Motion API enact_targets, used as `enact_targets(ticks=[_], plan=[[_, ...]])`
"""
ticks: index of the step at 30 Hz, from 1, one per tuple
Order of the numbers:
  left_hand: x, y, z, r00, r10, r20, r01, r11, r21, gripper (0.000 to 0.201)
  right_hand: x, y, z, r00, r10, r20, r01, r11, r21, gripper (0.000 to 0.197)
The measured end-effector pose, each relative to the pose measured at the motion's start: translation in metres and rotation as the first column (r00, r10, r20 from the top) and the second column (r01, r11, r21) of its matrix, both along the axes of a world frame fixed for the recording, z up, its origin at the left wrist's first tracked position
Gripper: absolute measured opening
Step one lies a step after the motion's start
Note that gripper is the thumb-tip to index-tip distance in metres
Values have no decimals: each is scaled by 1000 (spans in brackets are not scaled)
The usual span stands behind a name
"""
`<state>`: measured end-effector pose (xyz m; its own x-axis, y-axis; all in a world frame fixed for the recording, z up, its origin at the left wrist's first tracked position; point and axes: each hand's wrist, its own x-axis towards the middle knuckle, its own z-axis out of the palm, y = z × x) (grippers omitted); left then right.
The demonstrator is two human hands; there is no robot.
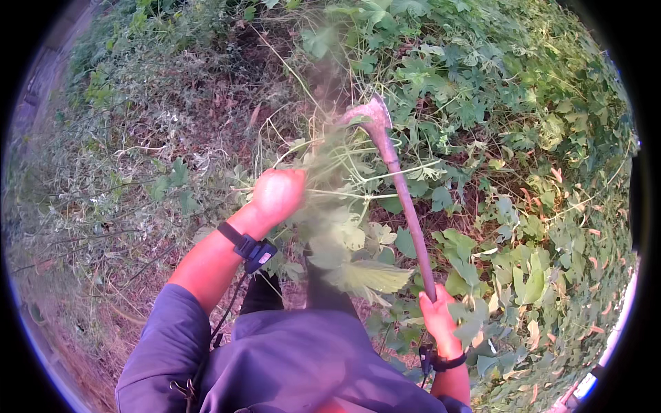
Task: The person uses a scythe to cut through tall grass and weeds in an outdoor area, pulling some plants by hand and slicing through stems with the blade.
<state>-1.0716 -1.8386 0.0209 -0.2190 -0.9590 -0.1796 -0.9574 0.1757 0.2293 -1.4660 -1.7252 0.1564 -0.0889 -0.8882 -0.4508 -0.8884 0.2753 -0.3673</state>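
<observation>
My left hand [279, 193] is closed in a fist around a bunch of green vines [358, 175], their stems fanning out to its right. Motion smears part of the bunch. Broad pale leaves [368, 275] hang below the fist, in front of my legs. At the lower right, my right hand [441, 320] grips the end of a long-handled sickle [407, 213]. Its reddish-brown shaft leans up and to the left. The metal head [372, 117] is among the vines beyond my left hand, and leaves hide part of the blade.
Dense leafy vines [530, 275] cover the ground on the right and far side. Drier, thinner weeds [206, 124] spread over the left. A strap with a small black device [255, 253] and its cable sits on my left wrist; another black strap [449, 361] circles my right.
</observation>
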Motion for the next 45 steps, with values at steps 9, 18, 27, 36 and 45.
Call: enact_targets(ticks=[9, 18, 27, 36, 45], plan=[[38, 21, -25, 999, -26, 20, 27, 999, -32, 31, 25, 88, 55, 923, -337, 184, 279, 918, 283, 19], [0, 57, -43, 997, -45, -69, 49, 997, 63, 18, 11, 79, 57, 910, -378, 168, 362, 924, 122, 16], [-35, 66, -33, 996, -32, -82, 40, 994, 98, 11, 45, -128, -13, 983, 152, -102, -175, 943, -284, 19], [-42, 78, -31, 996, -86, 18, 81, 978, 191, 11, 56, -220, -68, 840, 436, -323, -487, 868, -94, 22], [-41, 93, -11, 999, -42, -13, 44, 990, 134, 19, 68, -267, -133, 853, 433, -293, -426, 900, 88, 25]])
